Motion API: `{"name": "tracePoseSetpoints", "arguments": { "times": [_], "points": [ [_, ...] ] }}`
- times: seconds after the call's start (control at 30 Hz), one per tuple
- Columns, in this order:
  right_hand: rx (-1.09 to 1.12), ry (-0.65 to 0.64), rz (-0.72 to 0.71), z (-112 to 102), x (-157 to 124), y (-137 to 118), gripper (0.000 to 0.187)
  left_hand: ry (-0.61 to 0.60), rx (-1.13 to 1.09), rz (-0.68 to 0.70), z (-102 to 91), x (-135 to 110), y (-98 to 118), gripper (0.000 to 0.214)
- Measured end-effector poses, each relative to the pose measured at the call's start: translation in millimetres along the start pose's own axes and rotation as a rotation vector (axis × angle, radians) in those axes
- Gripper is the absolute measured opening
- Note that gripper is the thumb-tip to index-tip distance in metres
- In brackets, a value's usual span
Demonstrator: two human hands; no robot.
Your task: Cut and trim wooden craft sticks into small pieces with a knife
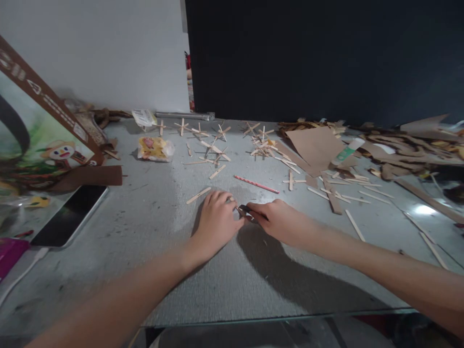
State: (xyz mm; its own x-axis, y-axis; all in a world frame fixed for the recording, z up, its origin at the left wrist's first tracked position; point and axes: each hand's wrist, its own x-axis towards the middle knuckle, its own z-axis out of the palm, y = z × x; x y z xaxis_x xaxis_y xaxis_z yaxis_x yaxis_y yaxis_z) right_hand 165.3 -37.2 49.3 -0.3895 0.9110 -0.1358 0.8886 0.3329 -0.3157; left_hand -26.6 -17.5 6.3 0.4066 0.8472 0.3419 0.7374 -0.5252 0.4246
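My left hand point(218, 220) rests on the grey table with its fingers curled, pinching a small wooden craft stick point(239, 211) against the surface. From the other side, my right hand point(277, 218) closes around a small dark cutting tool, probably a knife point(245, 208), whose tip meets the stick. Most of the tool is hidden by the fingers. Just beyond both hands lies a red striped pencil point(255, 184). A loose craft stick point(198, 195) is close to my left knuckles, and another point(217, 171) lies farther back.
Several star-shaped stick assemblies point(199, 130) stand at the back near a yellow packet point(155, 149). Brown cardboard point(314, 147), a glue tube point(348, 151) and scattered sticks point(355, 225) cover the right. A phone point(70, 216) with a cable lies left, beside a printed bag point(43, 116).
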Motion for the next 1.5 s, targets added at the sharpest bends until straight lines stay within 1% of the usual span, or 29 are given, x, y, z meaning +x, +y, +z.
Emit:
{"name": "tracePoseSetpoints", "arguments": {
  "times": [0.17,0.43,0.57,0.7,0.8,0.87,0.93,1.03,1.13,1.2,1.37,1.4,1.5],
  "points": [
    [0.011,-0.004,0.015,-0.6,-0.1,-1.9,0.025,0.001,0.01,-0.002,-0.2,-0.2,0.6,0.015],
    [-0.016,0.01,-0.002,-0.4,0.5,-2.3,0.026,0.006,0.03,0.013,1.9,-0.8,-0.8,0.015],
    [-0.075,-0.017,0.042,-1.9,1.1,-5.7,0.028,0.01,0.05,0.032,3.6,-1.1,-2.0,0.019],
    [-0.133,-0.047,0.092,-3.3,0.6,-11.6,0.029,0.034,0.075,0.045,5.7,-0.9,-2.4,0.018],
    [-0.233,-0.092,0.135,-4.9,-0.7,-19.3,0.031,0.044,0.093,0.044,5.7,-1.0,-2.6,0.015],
    [-0.321,-0.111,0.149,-6.3,-1.0,-24.9,0.031,0.026,0.104,0.048,4.4,-1.5,-3.2,0.015],
    [-0.393,-0.125,0.132,-8.3,-0.4,-29.4,0.03,0.002,0.099,0.063,2.8,-2.4,-4.6,0.018],
    [-0.459,-0.149,0.062,-13.2,2.5,-33.2,0.026,-0.025,0.052,0.073,2.1,-3.7,-7.2,0.024],
    [-0.468,-0.166,-0.022,-19.6,7.4,-35.2,0.02,-0.008,-0.006,0.047,5.2,-4.4,-9.3,0.026],
    [-0.441,-0.161,-0.069,-23.3,12.2,-35.8,0.019,0.016,-0.026,0.027,8.8,-4.8,-10.2,0.029],
    [-0.413,-0.18,-0.116,-26.4,26.1,-33.0,0.02,0.055,0.008,-0.033,15.2,-5.4,-10.4,0.058],
    [-0.416,-0.185,-0.116,-25.7,28.3,-31.5,0.019,0.052,0.014,-0.04,14.8,-5.4,-9.8,0.06],
    [-0.384,-0.166,-0.111,-23.9,32.0,-25.5,0.014,0.027,0.019,-0.059,9.9,-5.3,-6.3,0.054]
  ]
}}
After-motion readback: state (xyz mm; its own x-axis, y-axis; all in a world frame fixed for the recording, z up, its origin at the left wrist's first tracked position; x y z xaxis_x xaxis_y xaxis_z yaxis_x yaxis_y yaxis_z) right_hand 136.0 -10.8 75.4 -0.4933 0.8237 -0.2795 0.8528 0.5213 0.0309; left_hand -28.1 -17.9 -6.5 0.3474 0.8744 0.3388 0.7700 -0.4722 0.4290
